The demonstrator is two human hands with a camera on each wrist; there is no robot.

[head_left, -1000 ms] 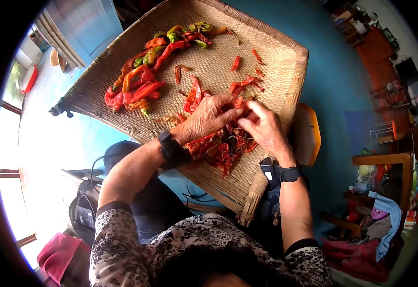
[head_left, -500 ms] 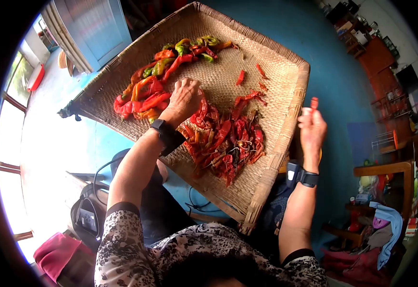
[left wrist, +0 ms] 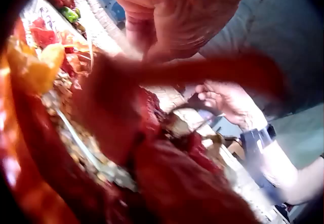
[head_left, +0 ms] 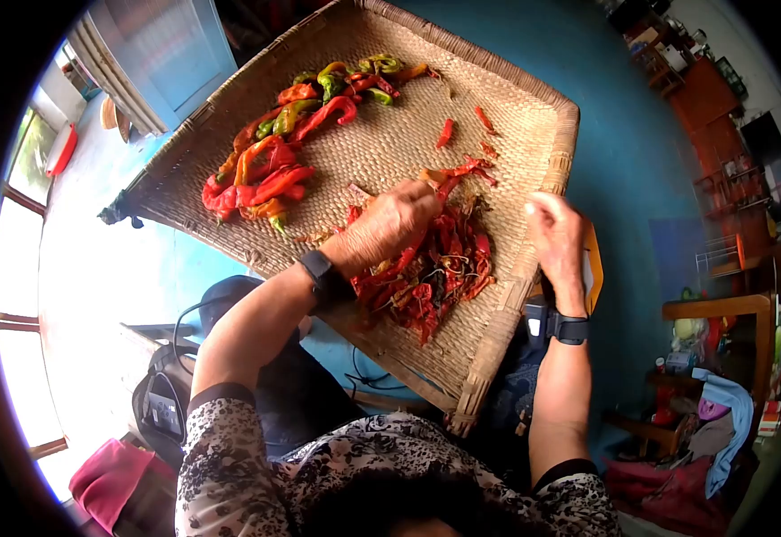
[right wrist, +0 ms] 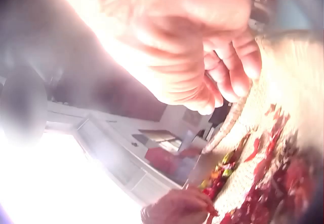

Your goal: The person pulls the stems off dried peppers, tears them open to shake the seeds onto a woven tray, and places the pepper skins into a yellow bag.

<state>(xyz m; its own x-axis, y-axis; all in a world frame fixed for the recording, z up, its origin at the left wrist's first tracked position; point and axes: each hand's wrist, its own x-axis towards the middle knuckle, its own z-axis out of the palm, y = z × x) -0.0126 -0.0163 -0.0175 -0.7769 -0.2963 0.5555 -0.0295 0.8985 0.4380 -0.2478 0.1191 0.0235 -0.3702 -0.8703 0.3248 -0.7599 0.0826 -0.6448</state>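
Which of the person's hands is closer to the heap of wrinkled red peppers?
The left. The left hand is right over the upper-left part of the heap; the right hand is off to its right, by the woven tray's rim.

A pink cloth (head_left: 115, 479) lies near a black bag (head_left: 160, 389), and clothes (head_left: 721, 434) lie on a wooden chair (head_left: 714, 307).

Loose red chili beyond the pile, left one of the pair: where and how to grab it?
Probably the middle, pinched across its narrow width from above. The chili is slim and lies on the tray with bare weave on both sides, clear of the pile.
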